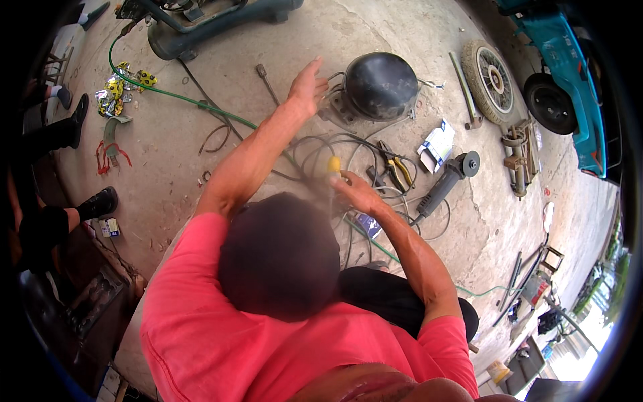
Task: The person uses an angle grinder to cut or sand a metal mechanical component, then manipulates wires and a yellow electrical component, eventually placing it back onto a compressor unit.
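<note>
My left hand [308, 88] reaches out with its fingers stretched and holds nothing. It is beside the left edge of a black, domed metal unit [380, 86] with wires at its sides; I cannot tell whether they touch. Nearer to me, my right hand [355, 192] is closed with its fingertips at a small tool with a rounded yellow end [333, 164]. The rest of that tool is blurred. Just right of it, pliers with yellow-and-black handles [403, 171] lie on the floor among loose black cables [313, 139].
An angle grinder [445, 184] and a white-and-blue box [437, 145] lie to the right. Beyond are a hammer [467, 94], a spoked wheel [492, 77] and a teal vehicle [569, 74]. A green hose [194, 100] crosses from a dark tank [214, 30]. Other people's feet [97, 204] are at left.
</note>
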Demonstrator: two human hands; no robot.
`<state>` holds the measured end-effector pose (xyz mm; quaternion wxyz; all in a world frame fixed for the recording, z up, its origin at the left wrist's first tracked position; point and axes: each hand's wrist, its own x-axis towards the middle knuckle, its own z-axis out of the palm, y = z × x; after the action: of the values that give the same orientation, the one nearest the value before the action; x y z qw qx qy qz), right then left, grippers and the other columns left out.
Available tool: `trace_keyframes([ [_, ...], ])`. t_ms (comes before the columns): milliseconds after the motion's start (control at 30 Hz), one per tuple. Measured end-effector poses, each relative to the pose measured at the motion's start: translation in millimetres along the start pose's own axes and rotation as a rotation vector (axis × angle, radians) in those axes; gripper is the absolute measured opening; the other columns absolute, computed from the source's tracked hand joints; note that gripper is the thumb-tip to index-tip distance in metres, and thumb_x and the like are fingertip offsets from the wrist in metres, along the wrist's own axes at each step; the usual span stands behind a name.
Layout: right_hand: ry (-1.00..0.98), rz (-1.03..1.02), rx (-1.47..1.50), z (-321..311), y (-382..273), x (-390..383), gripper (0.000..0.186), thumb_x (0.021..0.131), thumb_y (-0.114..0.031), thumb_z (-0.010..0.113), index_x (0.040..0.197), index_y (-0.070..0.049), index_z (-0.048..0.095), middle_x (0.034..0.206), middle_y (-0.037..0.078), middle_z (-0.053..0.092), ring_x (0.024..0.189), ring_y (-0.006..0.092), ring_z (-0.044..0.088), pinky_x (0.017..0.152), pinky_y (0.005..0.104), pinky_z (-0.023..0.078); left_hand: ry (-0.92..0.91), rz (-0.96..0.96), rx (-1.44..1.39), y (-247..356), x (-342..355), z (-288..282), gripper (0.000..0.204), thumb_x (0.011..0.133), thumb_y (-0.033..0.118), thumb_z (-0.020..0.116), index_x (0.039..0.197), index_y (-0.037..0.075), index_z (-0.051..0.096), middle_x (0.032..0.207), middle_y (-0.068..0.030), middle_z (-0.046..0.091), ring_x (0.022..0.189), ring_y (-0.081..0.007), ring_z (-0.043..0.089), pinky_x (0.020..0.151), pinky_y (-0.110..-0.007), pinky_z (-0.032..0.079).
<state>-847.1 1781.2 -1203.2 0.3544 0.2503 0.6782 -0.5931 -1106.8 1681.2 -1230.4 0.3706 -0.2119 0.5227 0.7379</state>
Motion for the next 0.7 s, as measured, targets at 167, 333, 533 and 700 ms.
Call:
trace_keyframes([
  [167,-0.007,-0.001,-0.015,-0.4,-1.8,0.2,0.097,0.088,-0.070,0.064,0.146,0.005,0.047,0.111,0.017,0.069,0.089,0.0207,0.067,0.082,0.0346,0.054,-0.008,0.003,0.001,-1.7,2.2,-3.4,0.098,0.094,0.063,0.058,0.161,0.001,0.023,0.159,-0.0330,0.034,0.148,-0.0415,0.035,0.124,-0.052,0.016],
  [333,0.003,-0.015,0.011,1.2,-1.0,-0.2,0.096,0.088,-0.070,0.064,0.145,0.005,0.048,0.109,0.016,0.070,0.089,0.0205,0.067,0.081,0.0345,0.054,-0.006,-0.002,0.010,-0.8,0.8,-2.4,0.098,0.094,0.064,0.057,0.161,0.000,0.024,0.158,-0.0324,0.035,0.148,-0.0409,0.036,0.124,-0.052,0.016],
  [533,-0.011,-0.004,-0.012,0.0,1.2,1.4,0.096,0.088,-0.070,0.064,0.145,0.005,0.048,0.111,0.017,0.070,0.090,0.0210,0.067,0.082,0.0353,0.054,-0.008,-0.007,0.009,-0.7,1.7,-3.1,0.099,0.093,0.064,0.058,0.160,-0.001,0.024,0.158,-0.0322,0.036,0.147,-0.0405,0.037,0.124,-0.051,0.017],
  [700,-0.010,-0.011,-0.002,0.4,-2.1,-0.9,0.096,0.088,-0.070,0.064,0.146,0.005,0.048,0.111,0.016,0.070,0.088,0.0208,0.067,0.082,0.0352,0.054,-0.011,-0.022,-0.006,-0.8,2.2,-4.9,0.100,0.093,0.064,0.058,0.160,-0.001,0.024,0.159,-0.0309,0.036,0.147,-0.0400,0.037,0.124,-0.050,0.017],
])
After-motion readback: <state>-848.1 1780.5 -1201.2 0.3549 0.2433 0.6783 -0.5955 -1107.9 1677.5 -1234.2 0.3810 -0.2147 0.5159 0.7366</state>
